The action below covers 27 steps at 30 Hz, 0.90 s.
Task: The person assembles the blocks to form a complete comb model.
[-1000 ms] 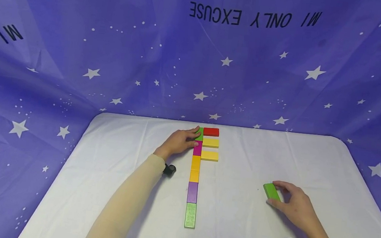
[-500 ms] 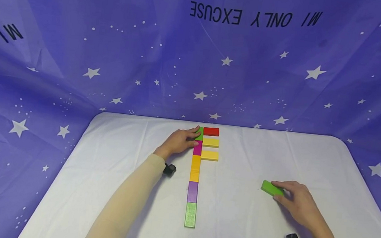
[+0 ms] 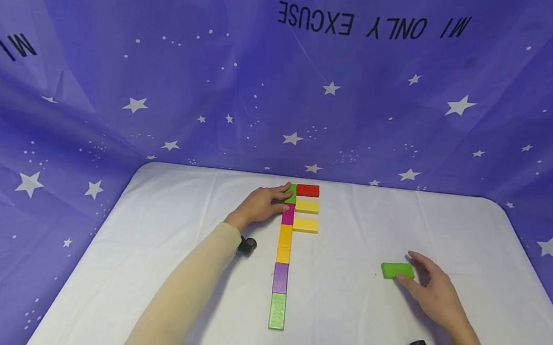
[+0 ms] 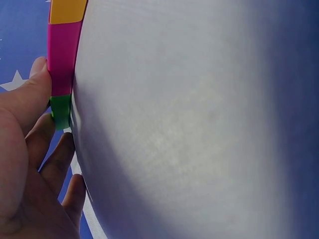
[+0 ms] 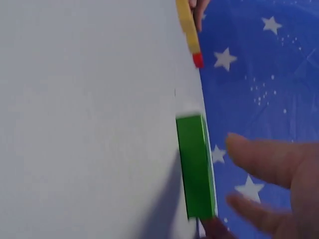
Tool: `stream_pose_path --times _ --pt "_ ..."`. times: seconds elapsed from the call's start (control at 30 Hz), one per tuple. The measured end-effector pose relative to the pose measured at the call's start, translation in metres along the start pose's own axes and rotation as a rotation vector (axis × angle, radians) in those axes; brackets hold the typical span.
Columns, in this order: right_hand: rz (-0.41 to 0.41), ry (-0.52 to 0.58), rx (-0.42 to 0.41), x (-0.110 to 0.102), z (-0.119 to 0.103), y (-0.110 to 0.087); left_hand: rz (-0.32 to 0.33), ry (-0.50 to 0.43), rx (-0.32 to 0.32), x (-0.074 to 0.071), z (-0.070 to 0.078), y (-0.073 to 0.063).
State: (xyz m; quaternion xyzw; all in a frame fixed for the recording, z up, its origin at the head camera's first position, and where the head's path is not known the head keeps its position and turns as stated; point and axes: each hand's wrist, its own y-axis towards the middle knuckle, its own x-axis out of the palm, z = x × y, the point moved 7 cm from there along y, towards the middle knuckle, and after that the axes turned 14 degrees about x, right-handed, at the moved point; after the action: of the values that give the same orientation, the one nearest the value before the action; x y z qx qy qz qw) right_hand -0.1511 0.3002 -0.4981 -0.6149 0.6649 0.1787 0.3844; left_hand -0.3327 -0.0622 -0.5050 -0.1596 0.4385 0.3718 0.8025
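Note:
My left hand rests at the far end of a column of coloured blocks. Its fingers touch the far green block, and its thumb lies against the magenta block in the left wrist view. Toward me the column continues with orange, purple and speckled green blocks. To the right, a loose bright green block lies crosswise beside my right hand. The thumb touches its near side in the head view, while the index finger is lifted off behind it.
One red block and two yellow blocks, one farther and one nearer, extend rightward from the column's far part. A white cloth covers the table. Behind its far edge hangs a purple starry curtain.
The loose green block has turned from a slant to crosswise. My right index finger has come away from it. My left hand has stayed on the column.

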Motion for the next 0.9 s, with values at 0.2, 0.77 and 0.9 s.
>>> stream_pose_path --times 0.2,0.77,0.9 --pt "0.004 0.094 0.151 0.007 0.003 -0.004 -0.002 0.004 -0.001 -0.001 0.001 0.001" --pt "0.119 -0.111 0.107 0.019 -0.010 -0.006 -0.003 -0.007 -0.008 0.000 0.001 0.000" --pt "0.131 -0.115 0.106 0.019 -0.010 -0.006 0.001 -0.003 -0.005 0.000 0.001 0.000"
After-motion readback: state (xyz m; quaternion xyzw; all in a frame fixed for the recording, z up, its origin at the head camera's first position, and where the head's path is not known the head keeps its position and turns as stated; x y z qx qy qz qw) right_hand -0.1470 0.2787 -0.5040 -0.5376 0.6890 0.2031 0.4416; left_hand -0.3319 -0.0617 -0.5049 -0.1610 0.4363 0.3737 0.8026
